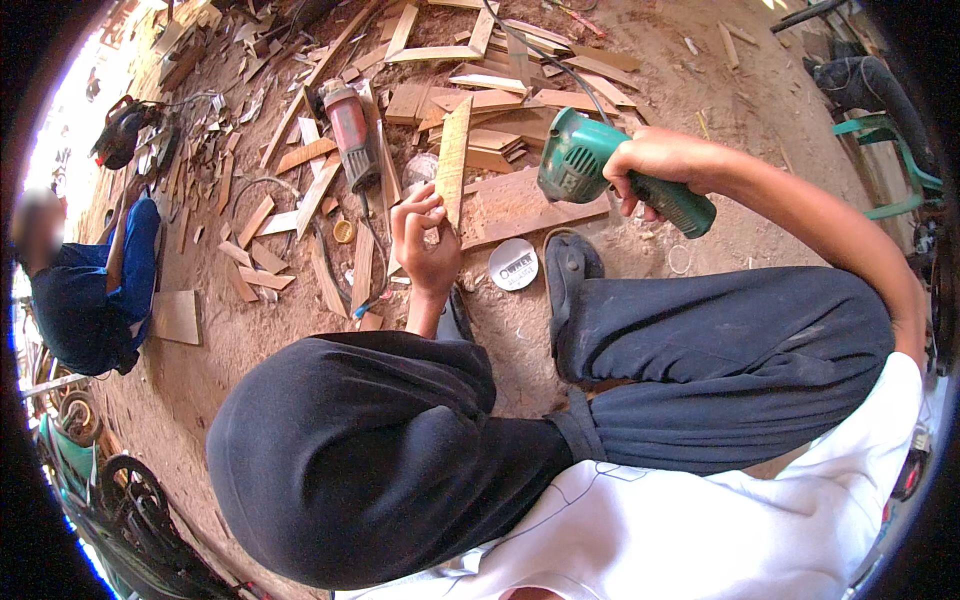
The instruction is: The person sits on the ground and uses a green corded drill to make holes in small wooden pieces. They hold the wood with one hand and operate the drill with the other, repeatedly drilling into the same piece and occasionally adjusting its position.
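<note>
My left hand [426, 240] pinches the near end of a narrow, light wooden strip [454, 154], which points away from me. My right hand [651, 174] grips the dark handle of a green corded power tool [581, 159] with a vented housing; its exact kind is unclear. The tool's head is held to the right of the strip, apart from it. Below both lies a reddish-brown wooden board [504, 206] on the dirt ground. Between my feet and that board sits a round white disc [514, 264] bearing writing.
A red and grey corded power tool [349, 131] lies left of a heap of wooden offcuts [480, 105]. Nearby are a joined wooden frame [439, 54] and a small yellow ring-shaped item [343, 230]. A person in blue [82, 292] sits far left, near a black power tool [120, 135].
</note>
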`<action>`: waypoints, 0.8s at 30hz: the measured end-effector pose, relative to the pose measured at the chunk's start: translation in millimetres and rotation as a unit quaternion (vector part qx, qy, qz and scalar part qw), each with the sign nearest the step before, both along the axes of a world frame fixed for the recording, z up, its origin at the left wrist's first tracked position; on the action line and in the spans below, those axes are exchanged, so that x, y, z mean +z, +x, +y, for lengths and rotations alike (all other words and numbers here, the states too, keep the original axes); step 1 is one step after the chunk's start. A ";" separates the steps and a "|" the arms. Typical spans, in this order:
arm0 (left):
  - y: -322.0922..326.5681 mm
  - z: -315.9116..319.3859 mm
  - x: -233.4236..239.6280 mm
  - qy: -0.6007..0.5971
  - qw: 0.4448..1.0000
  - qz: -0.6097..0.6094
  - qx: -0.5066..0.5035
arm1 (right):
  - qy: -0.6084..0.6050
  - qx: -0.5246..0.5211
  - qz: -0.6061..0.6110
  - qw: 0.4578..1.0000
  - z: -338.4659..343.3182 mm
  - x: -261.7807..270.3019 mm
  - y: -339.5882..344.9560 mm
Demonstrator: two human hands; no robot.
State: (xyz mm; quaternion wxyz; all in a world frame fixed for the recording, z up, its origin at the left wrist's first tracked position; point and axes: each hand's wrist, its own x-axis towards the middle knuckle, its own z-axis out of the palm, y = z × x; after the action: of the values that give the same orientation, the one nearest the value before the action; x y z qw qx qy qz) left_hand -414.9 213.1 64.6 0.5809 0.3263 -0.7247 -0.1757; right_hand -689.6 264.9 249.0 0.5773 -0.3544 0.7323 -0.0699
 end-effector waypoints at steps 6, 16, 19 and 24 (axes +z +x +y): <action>12.1 -9.6 -1.5 0.035 0.996 0.037 0.074 | -0.001 0.025 0.006 1.000 -2.0 2.0 3.5; 120.7 -18.9 -25.9 0.333 0.816 0.436 0.183 | 0.016 0.021 0.000 1.000 -5.9 -1.3 -2.8; 155.4 -13.6 -32.0 0.419 0.717 0.510 0.224 | 0.010 0.022 -0.006 1.000 -5.3 -2.0 -3.5; 182.9 -12.9 -33.7 0.553 0.669 0.475 0.146 | 0.005 0.000 -0.025 1.000 -1.1 -5.6 -9.6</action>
State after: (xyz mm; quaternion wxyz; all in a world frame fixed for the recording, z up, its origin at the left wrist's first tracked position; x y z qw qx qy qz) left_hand -232.0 200.1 30.9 0.5779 0.5616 -0.0642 -0.5887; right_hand -699.2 263.8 243.4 0.5971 -0.3498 0.7180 -0.0744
